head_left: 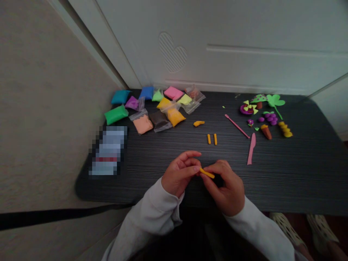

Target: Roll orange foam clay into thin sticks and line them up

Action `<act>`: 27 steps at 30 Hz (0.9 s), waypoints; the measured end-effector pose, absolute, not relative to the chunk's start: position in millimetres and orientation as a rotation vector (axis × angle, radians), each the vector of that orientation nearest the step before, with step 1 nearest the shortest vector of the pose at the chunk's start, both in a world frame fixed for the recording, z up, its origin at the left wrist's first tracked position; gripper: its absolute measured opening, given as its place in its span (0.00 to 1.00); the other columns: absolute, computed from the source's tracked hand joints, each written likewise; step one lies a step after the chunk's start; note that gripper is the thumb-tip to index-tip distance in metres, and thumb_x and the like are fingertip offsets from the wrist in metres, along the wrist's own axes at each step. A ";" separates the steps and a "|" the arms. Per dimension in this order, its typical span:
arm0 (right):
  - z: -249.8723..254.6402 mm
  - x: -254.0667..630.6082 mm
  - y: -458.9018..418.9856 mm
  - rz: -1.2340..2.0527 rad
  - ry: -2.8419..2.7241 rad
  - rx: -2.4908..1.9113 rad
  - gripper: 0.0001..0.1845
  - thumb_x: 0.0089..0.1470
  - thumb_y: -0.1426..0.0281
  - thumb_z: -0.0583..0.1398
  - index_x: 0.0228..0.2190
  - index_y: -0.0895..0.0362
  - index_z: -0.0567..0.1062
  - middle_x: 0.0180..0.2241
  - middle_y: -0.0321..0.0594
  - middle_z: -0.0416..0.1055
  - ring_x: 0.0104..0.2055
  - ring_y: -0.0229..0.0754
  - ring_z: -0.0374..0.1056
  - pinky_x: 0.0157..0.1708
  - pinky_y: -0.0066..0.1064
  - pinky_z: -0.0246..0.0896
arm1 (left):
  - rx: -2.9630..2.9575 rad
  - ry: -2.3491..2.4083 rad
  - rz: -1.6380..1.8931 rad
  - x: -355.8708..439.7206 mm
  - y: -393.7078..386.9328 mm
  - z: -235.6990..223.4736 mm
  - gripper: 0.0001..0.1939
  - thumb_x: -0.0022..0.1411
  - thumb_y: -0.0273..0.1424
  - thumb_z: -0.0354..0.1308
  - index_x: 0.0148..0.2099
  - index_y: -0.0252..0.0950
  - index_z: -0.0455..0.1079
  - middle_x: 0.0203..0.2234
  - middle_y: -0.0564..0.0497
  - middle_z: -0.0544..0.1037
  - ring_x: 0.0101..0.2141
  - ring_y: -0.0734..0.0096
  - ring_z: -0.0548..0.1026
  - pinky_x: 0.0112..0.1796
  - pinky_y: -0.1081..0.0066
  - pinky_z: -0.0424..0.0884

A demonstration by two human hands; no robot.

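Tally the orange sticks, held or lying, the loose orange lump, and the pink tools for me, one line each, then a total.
Held orange stick: 1
Lying orange sticks: 2
Orange lump: 1
Pink knife: 1
Thin pink tool: 1
Total: 6

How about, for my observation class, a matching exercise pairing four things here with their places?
1. Pair of orange rolls
2. Heart shape
3. Single orange roll
4. Pink knife

A. In the right hand, its end at the left hand
B. Side by side, beyond both hands
C. Right of both hands
D. On the white panel

1-B; 2-D; 3-A; 4-C
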State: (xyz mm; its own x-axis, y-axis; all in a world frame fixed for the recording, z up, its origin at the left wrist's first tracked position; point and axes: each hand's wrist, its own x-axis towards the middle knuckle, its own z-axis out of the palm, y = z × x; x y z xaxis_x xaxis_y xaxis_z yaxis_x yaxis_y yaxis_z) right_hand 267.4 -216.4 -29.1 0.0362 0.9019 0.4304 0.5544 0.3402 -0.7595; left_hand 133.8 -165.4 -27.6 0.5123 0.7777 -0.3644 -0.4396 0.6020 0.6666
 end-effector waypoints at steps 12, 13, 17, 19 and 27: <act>-29.2 268.6 -215.8 0.460 -1.632 -1.283 0.13 0.44 0.78 0.59 0.35 0.54 0.69 0.26 0.34 0.70 0.29 0.36 0.65 0.34 0.36 0.58 | 0.504 0.713 0.799 133.7 -164.3 -25.0 0.16 0.45 0.23 0.60 0.40 0.34 0.66 0.22 0.55 0.71 0.25 0.78 0.69 0.31 0.73 0.64; -29.3 268.7 -215.7 0.456 -1.634 -1.284 0.13 0.44 0.78 0.59 0.34 0.54 0.69 0.26 0.34 0.70 0.29 0.36 0.65 0.34 0.36 0.58 | 0.503 0.706 0.795 134.0 -164.7 -24.4 0.17 0.45 0.24 0.60 0.41 0.34 0.66 0.23 0.54 0.71 0.25 0.77 0.70 0.31 0.72 0.64; -28.6 268.9 -215.6 0.457 -1.630 -1.314 0.12 0.45 0.77 0.59 0.34 0.54 0.69 0.27 0.35 0.70 0.29 0.37 0.65 0.34 0.36 0.58 | 0.521 0.683 0.765 134.8 -166.0 -23.6 0.18 0.45 0.23 0.61 0.42 0.34 0.65 0.25 0.53 0.73 0.27 0.76 0.71 0.31 0.73 0.65; -27.8 268.6 -215.7 0.472 -1.634 -1.325 0.12 0.45 0.77 0.59 0.35 0.54 0.69 0.27 0.35 0.70 0.30 0.37 0.65 0.34 0.36 0.58 | 0.523 0.692 0.772 134.6 -166.0 -24.4 0.18 0.45 0.23 0.61 0.41 0.34 0.66 0.24 0.53 0.73 0.26 0.76 0.72 0.31 0.74 0.65; -26.8 268.4 -215.9 0.476 -1.614 -1.279 0.13 0.44 0.78 0.59 0.34 0.53 0.69 0.26 0.34 0.70 0.29 0.37 0.65 0.33 0.35 0.58 | 0.494 0.702 0.776 132.9 -163.9 -25.1 0.16 0.46 0.23 0.61 0.40 0.34 0.66 0.23 0.54 0.72 0.26 0.77 0.71 0.31 0.73 0.66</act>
State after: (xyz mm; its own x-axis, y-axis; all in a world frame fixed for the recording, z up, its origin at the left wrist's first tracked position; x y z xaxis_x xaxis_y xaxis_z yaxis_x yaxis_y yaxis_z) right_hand 268.4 -215.9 -26.8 0.0389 0.8937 0.4470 0.5082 0.3675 -0.7789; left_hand 132.9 -163.9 -25.1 0.5109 0.7689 -0.3845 -0.4586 0.6221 0.6346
